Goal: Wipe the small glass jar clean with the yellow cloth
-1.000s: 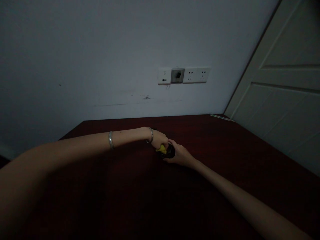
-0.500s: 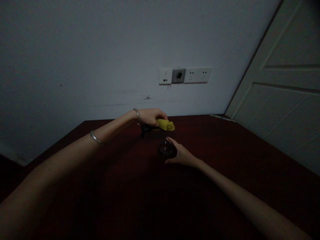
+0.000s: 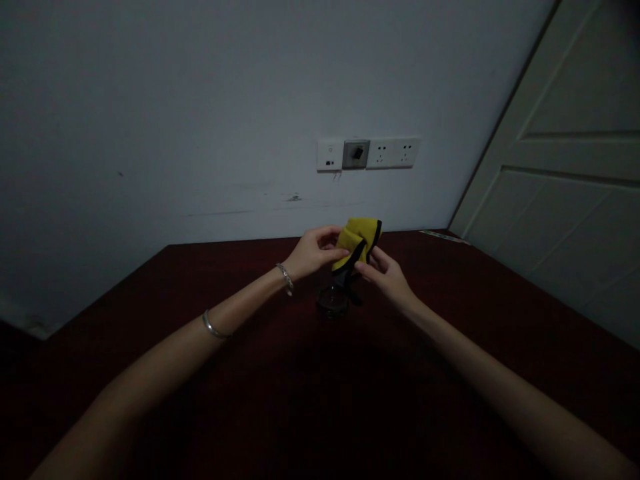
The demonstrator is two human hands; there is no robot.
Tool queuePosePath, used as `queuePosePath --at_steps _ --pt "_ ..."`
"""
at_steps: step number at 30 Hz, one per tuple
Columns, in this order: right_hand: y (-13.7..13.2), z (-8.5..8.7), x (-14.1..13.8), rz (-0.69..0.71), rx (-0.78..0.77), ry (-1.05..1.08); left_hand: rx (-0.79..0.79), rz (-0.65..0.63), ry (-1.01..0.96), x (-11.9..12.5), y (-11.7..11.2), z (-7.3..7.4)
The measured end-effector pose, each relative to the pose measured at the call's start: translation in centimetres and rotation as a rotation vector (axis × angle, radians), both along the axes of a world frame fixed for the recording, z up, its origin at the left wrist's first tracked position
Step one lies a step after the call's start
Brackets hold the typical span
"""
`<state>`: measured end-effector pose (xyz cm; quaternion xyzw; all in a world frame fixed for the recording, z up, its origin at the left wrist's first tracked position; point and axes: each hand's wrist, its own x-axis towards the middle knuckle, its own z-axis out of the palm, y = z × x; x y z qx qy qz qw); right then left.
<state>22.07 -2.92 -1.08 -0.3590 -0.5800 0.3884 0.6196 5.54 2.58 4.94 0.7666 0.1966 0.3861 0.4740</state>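
A yellow cloth with black edging is held up between both hands, folded and creased. My left hand pinches its left side; a patterned bracelet and a plain bangle circle that wrist and forearm. On the other side, my right hand grips the lower right edge between thumb and fingers. Dark material hangs below the cloth. Just beneath, a small round dark glass dish rests on the table, partly covered by that hanging part. Dim light hides its details.
The dark red wooden table meets a pale wall with scuff marks. Sockets and a switch are set in the wall. A white panelled door stands at the right, near a thin patterned strip on the table's back edge.
The left hand has lifted the yellow cloth up and to the right. My right hand has left the glass dish and taken hold of the cloth, which is now more spread out.
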Motion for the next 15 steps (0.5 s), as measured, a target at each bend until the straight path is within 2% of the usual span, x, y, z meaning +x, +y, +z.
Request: queuePosePath --at_steps 5,8,10,13,15 --pt "-0.5 0.5 -0.3 -0.153 0.014 -0.131 0.085 0.064 0.012 0.1 0.0 -1.2" --pt "-0.6 0.7 1.6 -0.204 0.011 -0.197 0.060 0.135 0.021 -1.6 0.7 -3.2" --pt "-0.7 0.9 3.1 -0.135 0.004 -0.287 0.051 0.168 0.154 -3.3 1.0 -5.1" --pt "-0.7 1.1 4.7 0.008 0.016 -0.497 0.013 0.057 0.335 -5.7 1.1 -7.7" --pt "-0.7 1.0 5.0 0.052 0.033 -0.645 0.016 -0.003 0.449 -6.7 0.9 -8.9"
